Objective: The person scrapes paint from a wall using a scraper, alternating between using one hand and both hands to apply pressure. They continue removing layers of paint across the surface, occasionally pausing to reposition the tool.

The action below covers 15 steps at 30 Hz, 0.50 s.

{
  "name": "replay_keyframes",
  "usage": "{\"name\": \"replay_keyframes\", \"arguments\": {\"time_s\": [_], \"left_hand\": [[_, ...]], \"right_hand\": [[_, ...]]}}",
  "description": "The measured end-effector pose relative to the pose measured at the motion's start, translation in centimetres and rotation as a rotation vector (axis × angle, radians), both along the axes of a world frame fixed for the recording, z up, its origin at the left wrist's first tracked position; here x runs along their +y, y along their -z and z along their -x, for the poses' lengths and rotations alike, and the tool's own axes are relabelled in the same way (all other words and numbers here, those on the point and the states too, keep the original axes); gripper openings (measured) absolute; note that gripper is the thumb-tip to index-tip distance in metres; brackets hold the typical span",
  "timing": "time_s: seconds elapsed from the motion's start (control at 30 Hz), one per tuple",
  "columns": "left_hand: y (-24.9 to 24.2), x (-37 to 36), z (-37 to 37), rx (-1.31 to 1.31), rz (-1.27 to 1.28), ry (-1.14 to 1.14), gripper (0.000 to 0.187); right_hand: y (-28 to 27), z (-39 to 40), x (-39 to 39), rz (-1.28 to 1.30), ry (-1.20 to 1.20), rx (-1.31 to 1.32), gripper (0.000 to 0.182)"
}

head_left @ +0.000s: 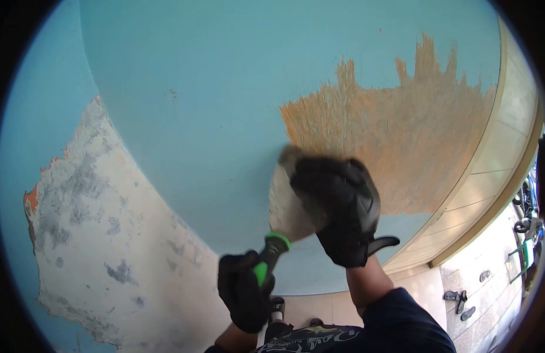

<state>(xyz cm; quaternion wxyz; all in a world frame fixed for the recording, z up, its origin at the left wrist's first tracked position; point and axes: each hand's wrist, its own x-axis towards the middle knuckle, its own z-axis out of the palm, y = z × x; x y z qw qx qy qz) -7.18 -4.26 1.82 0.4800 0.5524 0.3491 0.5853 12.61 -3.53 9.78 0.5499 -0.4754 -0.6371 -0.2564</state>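
Observation:
My left hand, in a black glove, is closed around the black and green handle of a scraper. The tool's wide, pale blade points up in front of the wall panel, its surface streaked. My right hand, also in a black glove, is bent over the blade's right side with its fingers together. Its fingertips are smeared by motion near the blade's top edge, and whatever they may hold is hidden. Behind the hands, the light blue panel has a large rough brown patch where bare surface shows.
At left, a wall patch shows white and grey under broken blue paint. A cream tiled border runs along the right. Several sandals lie on the paved floor at lower right, near parked two-wheelers. My feet are below the panel.

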Motion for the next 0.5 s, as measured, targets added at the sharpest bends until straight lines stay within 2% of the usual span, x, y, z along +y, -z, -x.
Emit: {"name": "replay_keyframes", "arguments": {"time_s": [0.03,0.07,0.1,0.13,0.17,0.2,0.23,0.3,0.33,0.37,0.43,0.5], "left_hand": [[0.5,-0.1,0.0,0.24,-0.152,-0.091,0.03],[1.5,0.4,0.4,0.392,-0.421,-0.062,0.032],[2.4,1.1,0.3,0.38,-0.43,-0.067,0.032],[2.5,1.5,0.0,0.142,-0.311,-0.012,0.018],[1.2,1.2,-0.2,-0.081,-0.175,0.044,0.015],[-0.8,0.5,0.5,0.293,-0.464,-0.132,0.014],[-0.3,0.1,0.6,0.302,-0.46,-0.132,0.014],[2.3,-0.7,-0.1,-0.252,0.063,0.211,0.014],[2.6,0.1,-0.7,0.094,-0.272,-0.014,0.013],[2.6,0.5,-0.7,0.09,-0.282,-0.009,0.013],[1.3,0.6,-0.9,-0.303,0.028,0.122,0.014],[0.7,0.3,-0.9,-0.287,-0.007,0.029,0.014]], "right_hand": [[0.4,-0.2,-0.1,0.005,-0.028,0.024,0.026],[1.4,0.0,-0.5,0.02,0.033,0.011,0.028],[1.4,-0.4,-0.2,0.01,0.032,0.0,0.028],[0.6,-0.4,-0.1,-0.009,0.026,-0.02,0.028],[0.0,-0.1,-0.4,-0.011,0.019,-0.025,0.028],[-1.0,0.4,-1.1,0.029,0.041,-0.041,0.027],[0.2,0.4,-1.0,0.033,0.038,-0.032,0.027],[2.9,-0.2,-0.6,-0.011,0.02,0.078,0.028],[2.7,-0.4,-0.7,-0.011,0.024,0.073,0.028],[2.4,-0.6,-0.5,-0.019,0.027,0.009,0.029],[1.2,-0.8,-0.2,-0.003,0.025,-0.047,0.03],[-1.0,-0.3,0.8,-0.051,-0.063,-0.015,0.029]]}}
